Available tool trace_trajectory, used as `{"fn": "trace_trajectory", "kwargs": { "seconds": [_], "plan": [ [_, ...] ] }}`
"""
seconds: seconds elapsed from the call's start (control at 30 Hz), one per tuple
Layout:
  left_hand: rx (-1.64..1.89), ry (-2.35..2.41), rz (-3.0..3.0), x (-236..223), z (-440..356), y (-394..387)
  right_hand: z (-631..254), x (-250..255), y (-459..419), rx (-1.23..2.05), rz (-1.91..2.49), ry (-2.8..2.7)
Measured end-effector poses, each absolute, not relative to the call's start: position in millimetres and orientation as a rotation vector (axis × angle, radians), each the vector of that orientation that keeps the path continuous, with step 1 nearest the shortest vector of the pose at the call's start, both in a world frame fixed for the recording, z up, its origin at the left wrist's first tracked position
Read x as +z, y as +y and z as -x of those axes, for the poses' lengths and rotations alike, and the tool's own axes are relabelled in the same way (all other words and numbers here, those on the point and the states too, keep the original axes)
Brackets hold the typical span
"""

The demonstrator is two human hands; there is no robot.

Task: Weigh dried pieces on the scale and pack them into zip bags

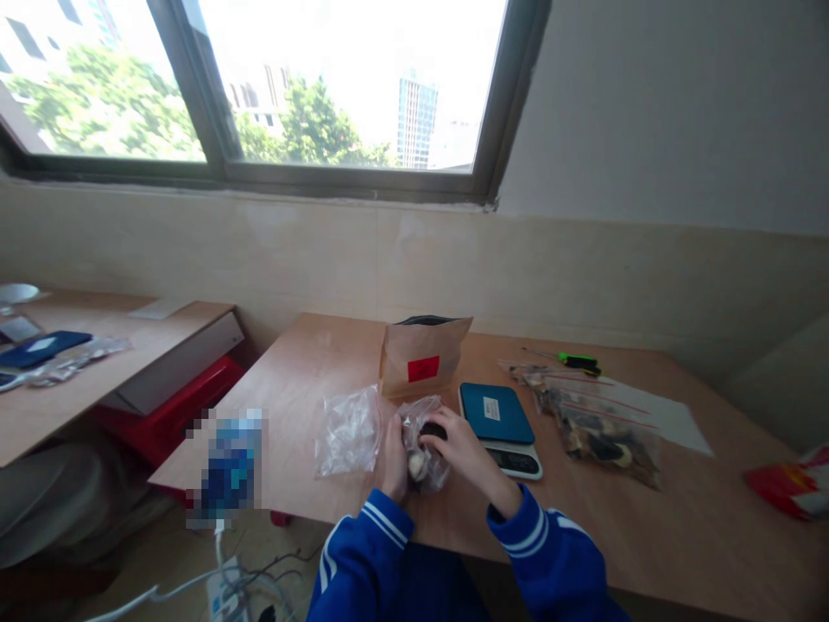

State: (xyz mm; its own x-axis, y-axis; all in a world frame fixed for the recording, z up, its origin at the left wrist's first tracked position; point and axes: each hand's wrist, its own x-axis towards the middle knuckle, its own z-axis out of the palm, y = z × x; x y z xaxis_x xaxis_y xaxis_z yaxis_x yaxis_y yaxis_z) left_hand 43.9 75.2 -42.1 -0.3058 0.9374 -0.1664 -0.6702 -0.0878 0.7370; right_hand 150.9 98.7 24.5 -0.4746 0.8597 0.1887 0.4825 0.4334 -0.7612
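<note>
We find the clear plastic bag [427,471] just left of the digital kitchen scale [515,462], gathered between both hands. Its long axis runs roughly away from us, leaning only slightly toward the scale. Through the plastic we can make out a dark lump [433,430] near the top and a pale piece [418,466] near the bottom (dried mushroom, perhaps, though the creases blur them).

The right hand [457,447] is the nearer to the dark lump. It arches over the bag, half closed, with its fingers [440,432] curled down and holding the plastic. The left hand [394,460] stands on edge against the bag's left side, its fingers mostly hidden, so we cannot tell whether it grips the bag or only steadies it.

Further left of the scale lies a crumpled, clear second bag [348,432], and behind and left of the scale stands a kraft paper pouch [420,356] with a red label. To the right of the scale we see a red-striped zip bag [592,432] packed with dark and tan dried pieces (it rests partly on a white paper sheet [673,416]). Behind that bag lies a green-handled screwdriver [579,360].
</note>
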Motion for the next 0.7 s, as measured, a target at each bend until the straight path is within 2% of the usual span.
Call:
{"fn": "trace_trajectory", "kwargs": {
  "seconds": [0.13,0.27,0.47,0.7],
  "plan": [
    [1.582,0.692,-0.232,-42,-41,72,-164,49,103,1.041,0.943,-2.164],
    [1.642,0.764,-0.044,-44,-37,72,-174,94,131,1.135,0.775,-1.943],
    [1.611,0.821,0.021,-41,-38,72,-146,145,204,0.681,0.654,-1.682],
    [1.593,0.788,0.005,-36,-38,71,-134,119,224,0.341,0.693,-2.082]
  ]
}}
